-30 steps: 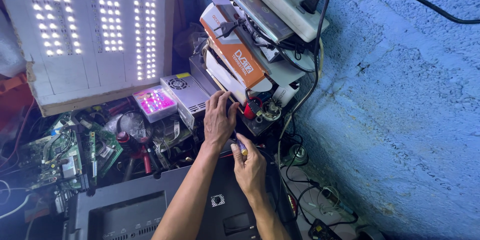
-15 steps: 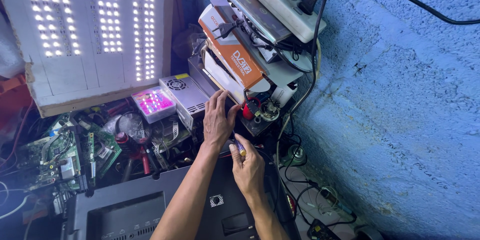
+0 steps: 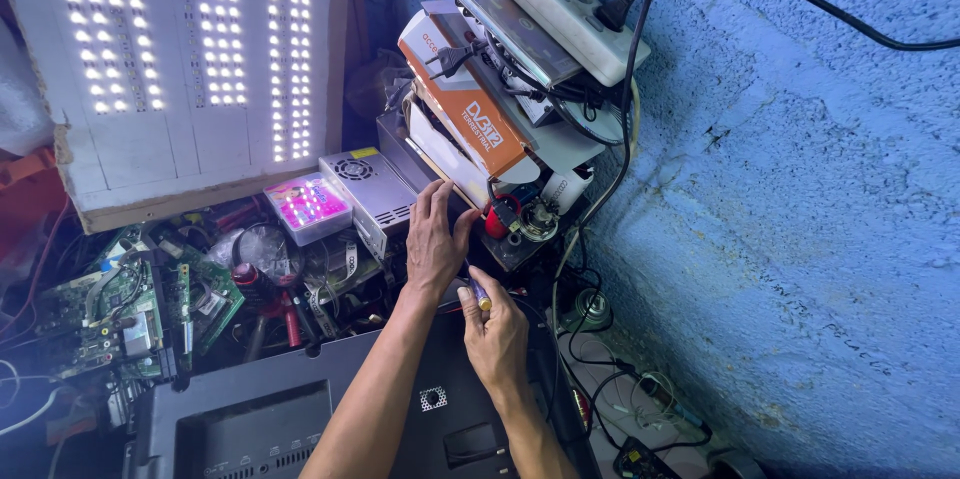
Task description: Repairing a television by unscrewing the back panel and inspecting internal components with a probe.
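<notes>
While the left hand (image 3: 432, 239) lies flat and released against the stack (image 3: 480, 139) of boxes, the right hand (image 3: 495, 334) grasps a small tool (image 3: 479, 295) just below; it seems a positioning step, needing steady aim

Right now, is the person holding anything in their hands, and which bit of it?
The right hand grips a small yellow-tipped tool by its lower end; its fingers hide the rest. The left hand holds nothing, resting on the stacked boxes.

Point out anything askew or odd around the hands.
The stack of boxes by the left hand leans steeply, with a white power strip perched tilted on top. Circuit boards lie jumbled at the left.
</notes>
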